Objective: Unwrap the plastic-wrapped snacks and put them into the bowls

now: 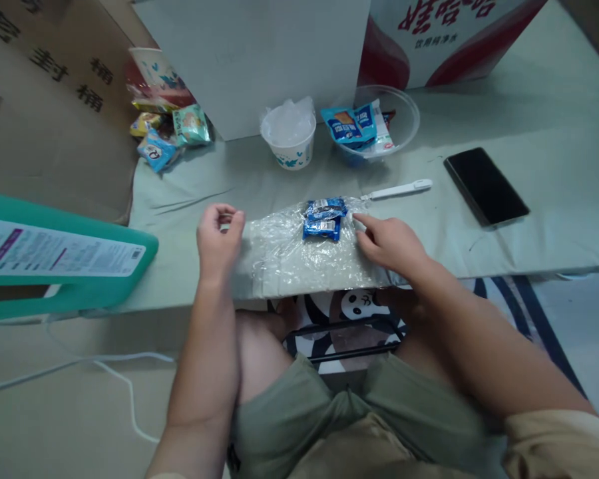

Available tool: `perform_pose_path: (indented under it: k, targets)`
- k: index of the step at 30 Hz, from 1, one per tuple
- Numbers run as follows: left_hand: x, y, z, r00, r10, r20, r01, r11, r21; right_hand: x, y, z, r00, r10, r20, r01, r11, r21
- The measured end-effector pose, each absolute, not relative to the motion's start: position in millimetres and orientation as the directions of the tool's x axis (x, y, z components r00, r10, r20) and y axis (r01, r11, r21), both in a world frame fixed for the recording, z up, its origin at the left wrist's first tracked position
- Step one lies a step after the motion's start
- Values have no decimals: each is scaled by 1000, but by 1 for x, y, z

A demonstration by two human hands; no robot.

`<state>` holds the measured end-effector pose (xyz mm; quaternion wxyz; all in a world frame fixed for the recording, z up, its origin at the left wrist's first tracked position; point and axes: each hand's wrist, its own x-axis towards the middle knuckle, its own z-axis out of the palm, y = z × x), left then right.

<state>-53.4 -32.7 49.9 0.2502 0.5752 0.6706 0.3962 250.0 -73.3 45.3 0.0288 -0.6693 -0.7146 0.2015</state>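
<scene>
While the left hand (217, 241) curled beside the film (282, 258), whether pinching its edge I couldn't tell, two blue packets (323, 226) lay on the film on the table (559, 179). The right hand (389, 245), thumb and forefinger parted, was just beside them. A sharp tug could have slid them off; the knife (404, 189), its tip near the film, might have snagged it.
</scene>
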Motion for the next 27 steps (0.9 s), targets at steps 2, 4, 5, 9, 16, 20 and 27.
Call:
perform_pose_path:
  k: [2, 4, 5, 9, 16, 20, 27]
  targets:
    - [-52, -29, 45, -188, 977, 101, 647, 46, 761, 245, -64, 41, -103, 974, -202, 909, 9, -417]
    - [-47, -29, 44, -7, 998, -65, 690, 52, 722, 240, -53, 36, -116, 986, -123, 820, 25, -572]
    - [-44, -31, 44, 74, 988, -135, 693, 46, 719, 238, -48, 33, -120, 991, -65, 756, 49, -653]
    - [-25, -37, 45, 159, 970, -182, 566, 62, 822, 228, -36, 24, -87, 976, 200, 529, 215, -821]
    - [-1, -29, 48, 203, 906, -373, -383, 424, 821, 214, -39, 14, -267, 854, 445, 437, 520, -735]
    - [0, -25, 55, 303, 862, -407, -533, 508, 677, 215, -40, 2, -415, 820, 394, 509, 568, -647]
    - [-11, -15, 53, 125, 830, -544, -636, 488, 598, 219, -34, -5, -329, 857, 396, 535, 515, -670]
